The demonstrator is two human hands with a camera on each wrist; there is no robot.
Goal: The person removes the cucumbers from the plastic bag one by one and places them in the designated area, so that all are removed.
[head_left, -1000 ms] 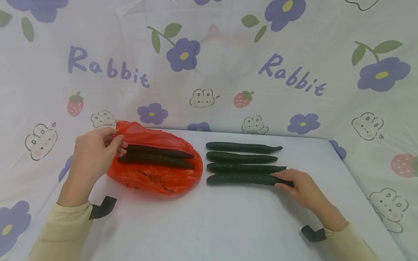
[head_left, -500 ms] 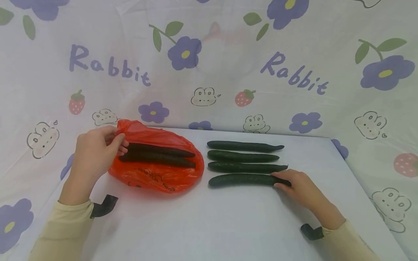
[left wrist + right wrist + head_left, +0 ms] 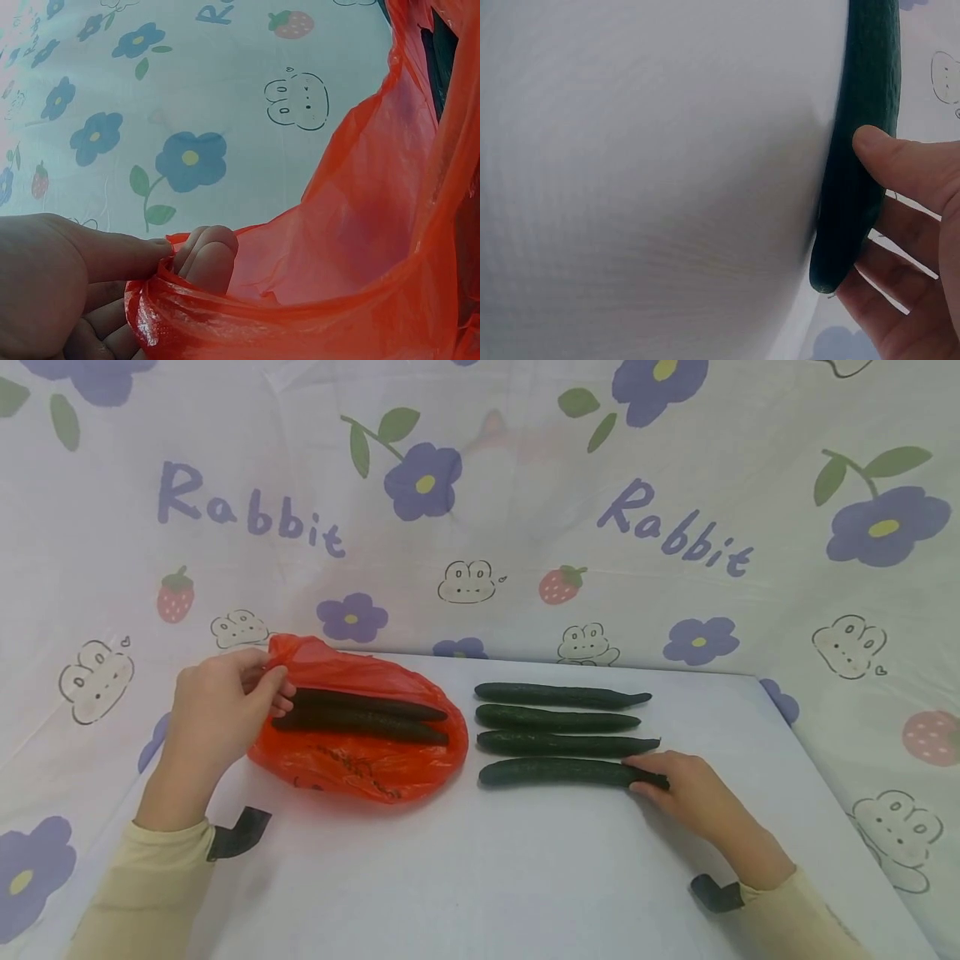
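Note:
My left hand (image 3: 217, 714) pinches the rim of a red plastic bag (image 3: 360, 772) between thumb and fingers. In the left wrist view the bag's edge (image 3: 322, 311) is held up and its mouth gapes. Two dark cucumbers (image 3: 367, 727) show side by side at the bag; their left ends are partly hidden by my left fingers. To the right, several green cucumbers lie in parallel. On the nearest cucumber (image 3: 555, 772), my right hand (image 3: 693, 793) grips the right end. From the right wrist view, the thumb (image 3: 900, 161) lies along that cucumber's side, with fingers behind it.
Three more cucumbers lie behind the gripped one: the farthest (image 3: 562, 695), the second (image 3: 555, 718) and the third (image 3: 566, 744). All rest on a white table (image 3: 465, 877). A printed curtain (image 3: 510, 510) hangs behind the table's back edge.
The nearest cucumber has turned slightly in my right hand, and the gap between it and the one behind has widened a little. My left hand keeps its hold on the bag.

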